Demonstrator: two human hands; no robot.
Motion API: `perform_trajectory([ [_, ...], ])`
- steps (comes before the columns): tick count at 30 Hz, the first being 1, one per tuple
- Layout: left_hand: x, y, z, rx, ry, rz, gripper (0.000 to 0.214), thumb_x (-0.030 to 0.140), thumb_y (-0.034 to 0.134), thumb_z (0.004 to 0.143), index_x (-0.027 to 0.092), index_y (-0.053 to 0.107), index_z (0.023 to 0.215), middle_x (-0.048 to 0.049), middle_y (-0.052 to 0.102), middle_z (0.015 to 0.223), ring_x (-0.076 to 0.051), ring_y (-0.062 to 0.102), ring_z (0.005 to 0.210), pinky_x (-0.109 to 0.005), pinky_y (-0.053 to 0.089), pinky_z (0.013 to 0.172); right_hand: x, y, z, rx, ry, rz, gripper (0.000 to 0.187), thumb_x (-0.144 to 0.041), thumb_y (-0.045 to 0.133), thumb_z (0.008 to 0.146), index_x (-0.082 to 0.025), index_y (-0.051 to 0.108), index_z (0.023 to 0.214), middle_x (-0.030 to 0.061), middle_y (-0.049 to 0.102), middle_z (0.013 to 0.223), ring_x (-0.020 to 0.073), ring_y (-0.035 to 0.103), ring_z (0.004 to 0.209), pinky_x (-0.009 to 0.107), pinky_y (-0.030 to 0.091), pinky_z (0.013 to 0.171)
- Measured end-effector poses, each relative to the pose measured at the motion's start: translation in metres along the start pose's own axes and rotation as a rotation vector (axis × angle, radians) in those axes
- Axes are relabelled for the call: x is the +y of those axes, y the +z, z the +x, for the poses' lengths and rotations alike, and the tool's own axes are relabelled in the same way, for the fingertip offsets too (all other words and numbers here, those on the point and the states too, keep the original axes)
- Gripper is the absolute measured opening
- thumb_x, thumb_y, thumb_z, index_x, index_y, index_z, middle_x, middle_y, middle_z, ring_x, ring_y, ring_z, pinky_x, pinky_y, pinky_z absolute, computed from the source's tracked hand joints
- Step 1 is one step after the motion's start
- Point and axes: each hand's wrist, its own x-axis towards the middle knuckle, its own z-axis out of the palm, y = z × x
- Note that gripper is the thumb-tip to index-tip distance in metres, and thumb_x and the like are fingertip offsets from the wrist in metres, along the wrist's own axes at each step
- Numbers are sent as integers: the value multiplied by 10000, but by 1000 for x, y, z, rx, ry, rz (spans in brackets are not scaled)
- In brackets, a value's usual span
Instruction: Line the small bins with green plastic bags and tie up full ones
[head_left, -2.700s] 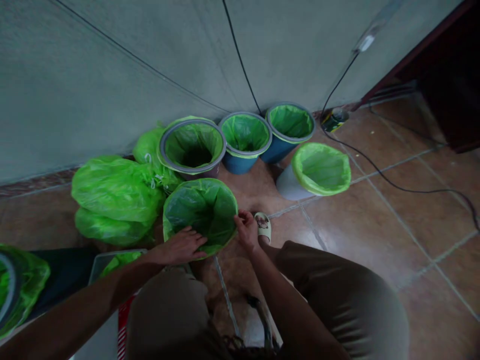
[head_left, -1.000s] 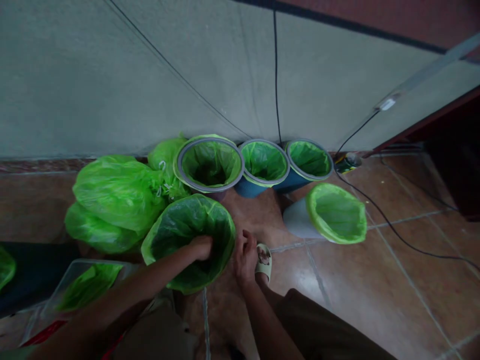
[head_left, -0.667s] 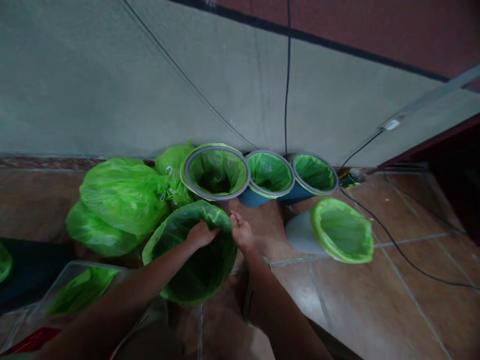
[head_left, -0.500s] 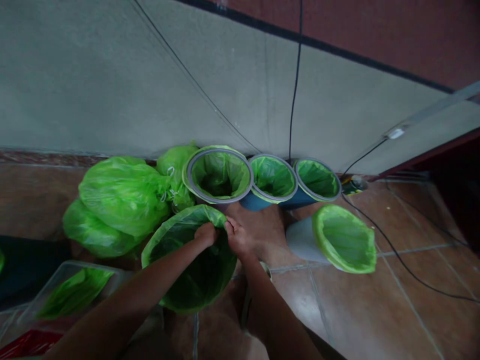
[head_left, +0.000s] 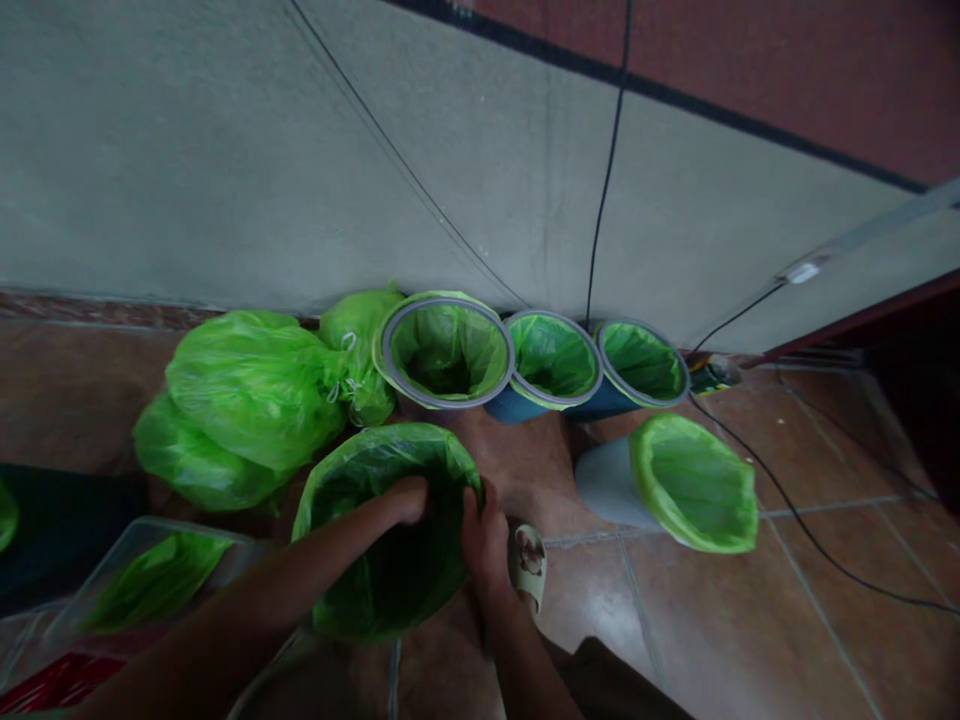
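Brown floor tiles (head_left: 825,560) meet a grey wall (head_left: 187,150). From the left, a clear box (head_left: 199,527) holds green plastic (head_left: 157,580); tied green bags (head_left: 247,390) rest nearer the floor's wall edge. Next stands a lined bin (head_left: 397,455), the left hand (head_left: 409,500) inside, its fingers too hidden to tell their state. The right hand (head_left: 486,535) grasps the bin's right rim. Three ringed bins (head_left: 517,402) follow the wall edge; a pale bin (head_left: 611,485) stands rightmost.
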Motion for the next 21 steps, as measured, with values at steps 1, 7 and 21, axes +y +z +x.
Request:
perform_trajectory([
  [1,0,-1,-6,-3,-8,-15,179,309,651,826,131,659,840,-38,678,830,-173,653,800,-317,527,758,-1,-4,0,35,3,4,470,-397,379,943,-98,521,1276,183,642,1181,266,617,1094,375,484,909],
  [7,6,-3,-12,105,-177,-156,381,392,437,916,88,592,1087,-94,712,795,-176,682,640,-252,500,569,-30,-20,59,-48,-260,-82,471,-371,315,966,-95,589,1233,154,625,1247,235,568,1180,376,408,1036],
  [21,13,0,38,193,-155,-21,284,328,536,872,98,690,934,-170,709,1005,-253,673,933,-303,505,736,-34,0,79,-356,-349,-274,407,-262,414,942,-151,519,1319,107,665,1203,205,640,1076,320,475,952],
])
